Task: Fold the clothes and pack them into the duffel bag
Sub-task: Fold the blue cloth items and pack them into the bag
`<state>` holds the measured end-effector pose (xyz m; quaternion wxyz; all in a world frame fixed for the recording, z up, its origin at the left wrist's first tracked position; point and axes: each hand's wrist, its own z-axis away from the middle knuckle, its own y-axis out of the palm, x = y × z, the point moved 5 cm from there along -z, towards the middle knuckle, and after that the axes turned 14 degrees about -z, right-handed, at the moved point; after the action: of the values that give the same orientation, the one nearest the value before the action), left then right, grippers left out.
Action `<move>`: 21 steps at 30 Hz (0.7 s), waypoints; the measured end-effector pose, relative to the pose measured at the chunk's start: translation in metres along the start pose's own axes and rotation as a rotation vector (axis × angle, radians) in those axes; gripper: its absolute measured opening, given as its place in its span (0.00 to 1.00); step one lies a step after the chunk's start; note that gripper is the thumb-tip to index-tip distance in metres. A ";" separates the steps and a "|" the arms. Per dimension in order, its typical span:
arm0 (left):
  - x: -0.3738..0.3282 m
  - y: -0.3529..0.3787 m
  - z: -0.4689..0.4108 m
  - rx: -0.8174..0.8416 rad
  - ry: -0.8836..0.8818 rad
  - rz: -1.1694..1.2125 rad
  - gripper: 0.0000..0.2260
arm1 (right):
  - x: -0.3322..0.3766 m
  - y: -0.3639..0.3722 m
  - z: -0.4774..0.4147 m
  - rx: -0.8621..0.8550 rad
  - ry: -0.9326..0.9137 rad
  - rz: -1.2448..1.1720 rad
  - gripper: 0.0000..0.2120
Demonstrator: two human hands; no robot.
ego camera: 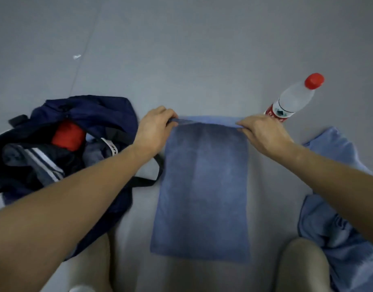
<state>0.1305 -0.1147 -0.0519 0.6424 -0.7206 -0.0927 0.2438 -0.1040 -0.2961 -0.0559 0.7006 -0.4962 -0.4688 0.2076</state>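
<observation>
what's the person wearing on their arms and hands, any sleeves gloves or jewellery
Nothing visible. The left hand and right hand are ungloved, with no rings or watch showing; the left forearm and right forearm are bare, no sleeve in view.

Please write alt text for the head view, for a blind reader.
The left hand and right hand pinch the far corners of a blue cloth flat on the floor. An open duffel bag holding clothes lies left; a red-capped bottle and light blue garment, right.
</observation>
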 end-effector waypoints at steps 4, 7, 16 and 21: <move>-0.006 0.008 0.084 0.057 0.055 -0.039 0.02 | 0.020 0.044 0.079 0.154 -0.055 -0.052 0.06; -0.014 0.011 0.140 0.069 0.122 -0.036 0.06 | 0.038 0.058 0.123 0.084 -0.196 -0.095 0.08; -0.026 0.021 0.259 0.406 0.376 -0.169 0.21 | 0.072 0.090 0.208 0.186 -0.428 -0.037 0.11; -0.023 0.057 0.297 0.556 0.525 -0.213 0.18 | 0.071 0.141 0.241 0.389 -0.439 0.038 0.07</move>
<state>-0.0394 0.1275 -0.1189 0.8366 -0.5433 0.0703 -0.0010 -0.2535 -0.0626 -0.1332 0.6605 -0.3045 -0.5511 0.4090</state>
